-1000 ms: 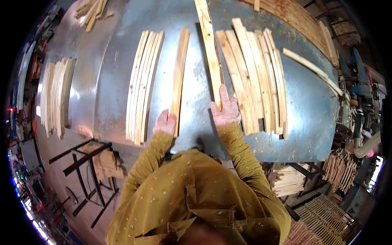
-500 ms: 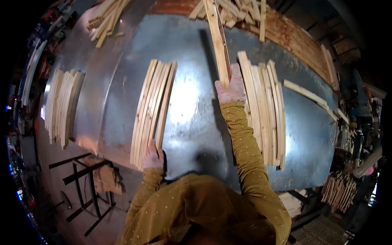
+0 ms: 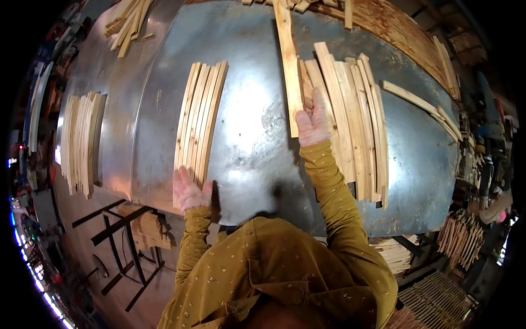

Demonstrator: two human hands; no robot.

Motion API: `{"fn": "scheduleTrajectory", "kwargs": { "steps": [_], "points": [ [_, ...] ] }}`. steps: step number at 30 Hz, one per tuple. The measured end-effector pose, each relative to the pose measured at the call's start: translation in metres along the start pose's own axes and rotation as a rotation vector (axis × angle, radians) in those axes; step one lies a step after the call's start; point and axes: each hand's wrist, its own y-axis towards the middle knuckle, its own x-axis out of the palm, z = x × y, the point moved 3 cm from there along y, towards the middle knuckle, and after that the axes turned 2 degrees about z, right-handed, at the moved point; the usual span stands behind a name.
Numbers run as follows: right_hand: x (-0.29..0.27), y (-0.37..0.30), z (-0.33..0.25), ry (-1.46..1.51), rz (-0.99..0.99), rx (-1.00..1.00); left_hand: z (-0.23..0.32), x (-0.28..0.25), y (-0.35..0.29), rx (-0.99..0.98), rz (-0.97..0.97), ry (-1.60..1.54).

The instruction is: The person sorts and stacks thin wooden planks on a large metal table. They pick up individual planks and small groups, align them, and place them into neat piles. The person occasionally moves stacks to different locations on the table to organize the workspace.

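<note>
head | left hand splayed at strips' near ends | right hand against plank, grip unclear

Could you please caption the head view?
Left hand at pale wooden strips, right hand at another strip, above a grey metal table.

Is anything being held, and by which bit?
The right hand touches the long, pale wooden board near its closest end; gripping is unclear. The left hand looks open, empty.

A left hand and a right hand make two at the bench, where three rows of wooden strips lie alongside one separate board. Strips within the rows are too tightly packed to count surely.
</note>
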Motion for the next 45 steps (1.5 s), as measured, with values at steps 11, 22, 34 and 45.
{"fn": "scheduleTrajectory", "kwargs": {
  "steps": [11,22,34,45],
  "points": [
    [-0.014,-0.072,-0.118,-0.282,-0.412,-0.004,0.127,-0.136,0.127,0.923,-0.057,0.410],
    [-0.130,-0.147,0.022,-1.653,-0.130,0.485,0.010,-0.019,0.050,-0.214,-0.891,-1.329],
    [-0.099,-0.196,0.109,-0.042,-0.066,0.719,-0.091,-0.069,-0.258,-0.309,-0.185,-2.223],
    [-0.057,-0.185,0.116,-0.524,-0.456,0.818,-0.162,0.013,-0.636,-1.631,1.358,-1.057]
  ]
}}
